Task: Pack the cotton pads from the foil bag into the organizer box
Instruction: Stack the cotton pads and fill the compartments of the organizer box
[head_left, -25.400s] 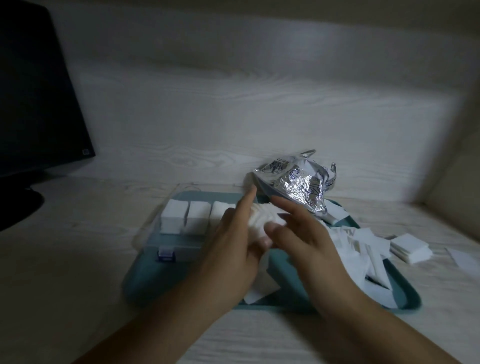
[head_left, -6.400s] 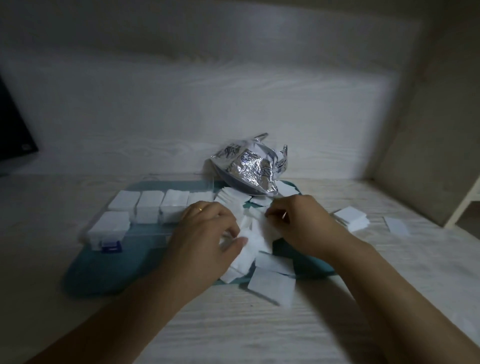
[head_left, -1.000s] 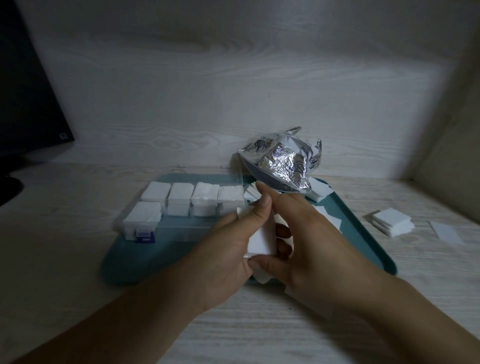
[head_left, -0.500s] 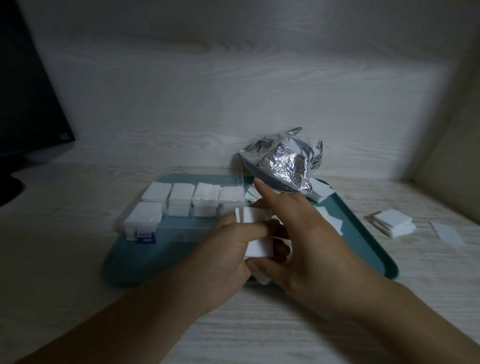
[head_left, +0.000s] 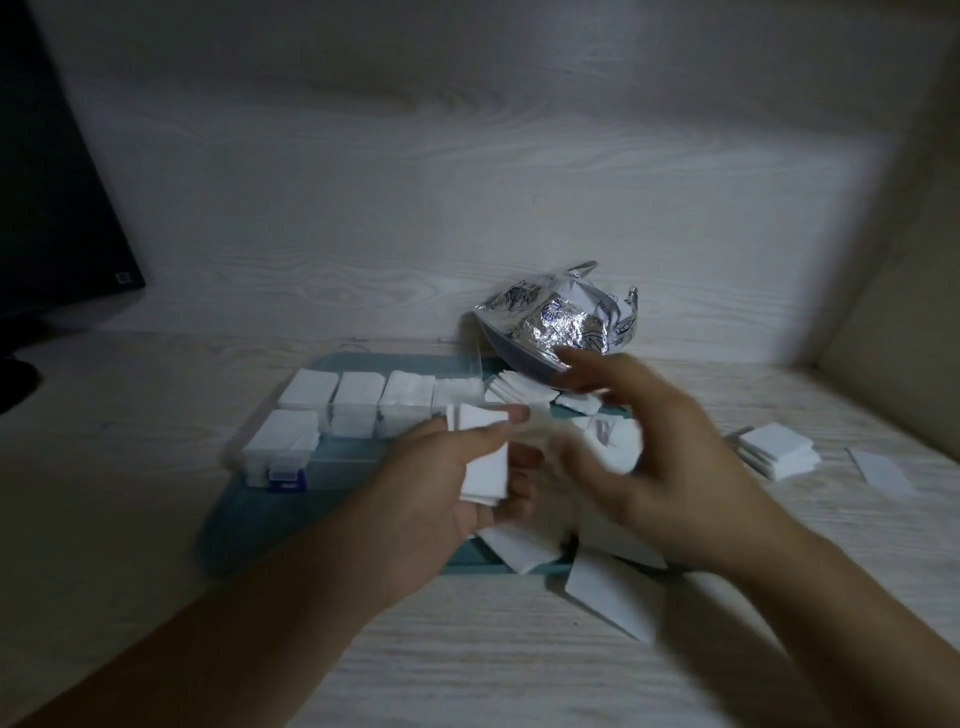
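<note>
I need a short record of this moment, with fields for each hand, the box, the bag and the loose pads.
left hand: grips a small stack of white square cotton pads
right hand: blurred, fingers spread, holds nothing visible
clear plastic organizer box: five compartments filled
crumpled silver foil bag: behind the hands
loose white pads: on the teal tray
</note>
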